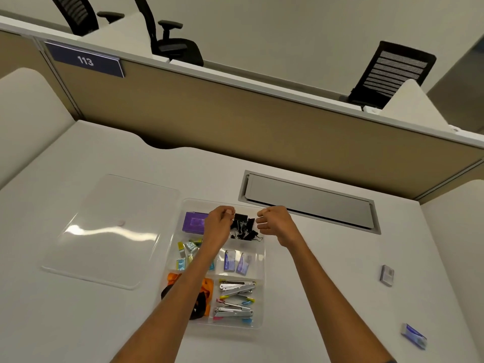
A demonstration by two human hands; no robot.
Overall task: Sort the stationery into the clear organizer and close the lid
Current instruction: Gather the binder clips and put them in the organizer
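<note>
— Left hand?
— Over the far end of the clear organizer, fingers curled, thumb closed against them. Black binder clips touching or just beside those fingertips; cannot tell whether one is pinched.
— Right hand?
— Just right of the same clips, fingers curled in toward the palm, nothing seen between them. Clip heap between the two sets of fingertips, in the far right compartment.
— Rest of the organizer?
— Just left of the left fingers, a purple box in the far left compartment. Nearer than the fingers, partly under the left forearm, small coloured tubes; in the compartment beside them, blue packets. Nearest row: something orange and black, partly hidden by the forearm, and two metal staplers in the compartment to its right.
— Lid?
— Clear lid flat on the white desk, well left of the left fingers, apart from the organizer. Organizer uncovered.
— Anything loose?
— Well right of the right fingers and nearer: a small grey box and a blue packet, both on the desk, apart from each other. Just beyond the right fingers, a grey hatch set into the desk.
</note>
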